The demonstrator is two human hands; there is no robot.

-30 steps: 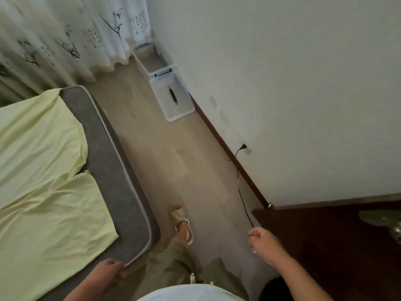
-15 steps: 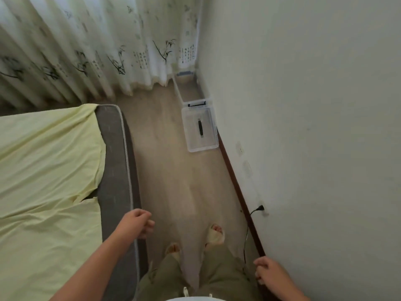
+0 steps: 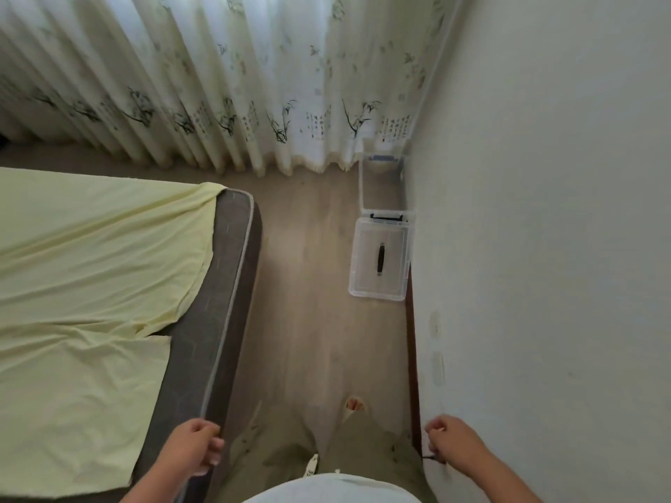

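Head view, L→R. Pale yellow sheet (image 3: 83, 285) lies rumpled on the bed, far left, w/ a split in its edge near mid-frame. It leaves a strip of grey mattress (image 3: 218, 303) bare along the right side, piped edge showing.

left grip (image 3: 194, 448): bottom of frame, over the mattress's near edge, right where the piping runs out of sight. Fingers curled in, thumb on top, nothing seen inside. Can't tell if it touches the mattress.

Floor (image 3: 308, 321): light wood, a lane btw bed and wall. Curtain (image 3: 218, 85) w/ ink bamboo print hangs across the far end. Olive trousers (image 3: 290, 441) bottom centre, toes (image 3: 355, 404) poking out.

Clear lidded box (image 3: 363, 263) w/ black handle sits on the floor, against the wall. An open bin (image 3: 383, 186) is just behind it, at the curtain hem.

right grip (image 3: 454, 446): low, close to the wall (image 3: 544, 212), above the dark skirting (image 3: 412, 357). Fingers curled. A short black bit of cord (image 3: 428, 457) shows just under the knuckles. Can't tell if it's pinched or only beside it.
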